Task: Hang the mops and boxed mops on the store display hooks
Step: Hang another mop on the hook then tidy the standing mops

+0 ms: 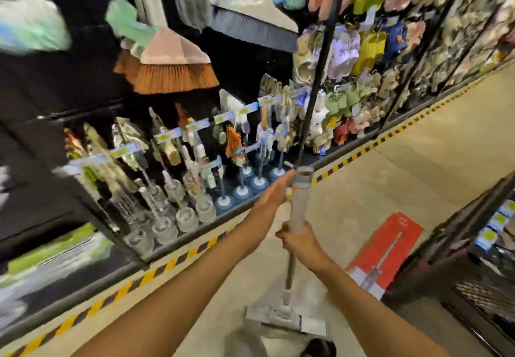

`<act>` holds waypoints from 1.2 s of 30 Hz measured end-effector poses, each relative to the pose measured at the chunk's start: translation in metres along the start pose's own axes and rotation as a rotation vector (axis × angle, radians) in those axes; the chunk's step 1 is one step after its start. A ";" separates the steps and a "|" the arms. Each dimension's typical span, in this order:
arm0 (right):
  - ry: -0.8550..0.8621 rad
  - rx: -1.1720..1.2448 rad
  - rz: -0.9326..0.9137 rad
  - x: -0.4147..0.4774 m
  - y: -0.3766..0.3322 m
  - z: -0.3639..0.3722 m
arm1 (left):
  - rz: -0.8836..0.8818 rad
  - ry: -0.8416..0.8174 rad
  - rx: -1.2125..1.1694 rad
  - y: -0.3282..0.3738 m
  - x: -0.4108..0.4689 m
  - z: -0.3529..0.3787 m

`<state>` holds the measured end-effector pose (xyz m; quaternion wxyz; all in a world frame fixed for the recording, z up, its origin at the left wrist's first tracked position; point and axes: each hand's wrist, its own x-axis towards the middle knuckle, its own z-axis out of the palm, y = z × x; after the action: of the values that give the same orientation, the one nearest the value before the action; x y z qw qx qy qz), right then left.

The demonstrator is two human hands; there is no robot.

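We are seeing a brightly, evenly lit aisle with barely any shadow on the pale floor, while motion blur is smearing the hanging brooms and the shelving toward the left edge, the wide lens is bowing the striped floor line, and the right hand and mop are showing sharper.

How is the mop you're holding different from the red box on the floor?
The grey-handled flat mop stands upright, gripped by the right hand; the flat red cardboard box lies on the floor, untouched. The mop is bare; the box shows a mop picture. Neither is hung up yet.
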<state>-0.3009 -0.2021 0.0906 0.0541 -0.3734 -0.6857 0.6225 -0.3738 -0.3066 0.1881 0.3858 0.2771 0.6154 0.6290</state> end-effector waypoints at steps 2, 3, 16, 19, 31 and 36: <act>-0.068 -0.002 -0.029 0.003 -0.018 0.036 | -0.038 0.123 -0.007 -0.001 -0.032 -0.047; -0.105 -0.015 -0.039 0.001 -0.028 0.054 | -0.052 0.216 -0.036 -0.004 -0.048 -0.070; -0.482 -0.274 -0.191 -0.009 -0.160 0.300 | 0.051 0.680 -0.047 0.002 -0.196 -0.243; -0.606 -0.300 -0.226 -0.016 -0.172 0.356 | 0.155 0.785 0.043 0.045 -0.208 -0.284; -0.939 -0.277 -0.134 -0.045 -0.236 0.579 | 0.293 1.090 0.299 0.144 -0.258 -0.485; -1.033 -0.470 -0.195 -0.052 -0.282 0.661 | 0.300 1.263 0.298 0.170 -0.289 -0.549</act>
<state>-0.7453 -0.7549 0.2181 -0.3152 0.0423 -0.7743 0.5471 -0.6921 -0.8438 0.3432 -0.1831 -0.0115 0.7583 0.6256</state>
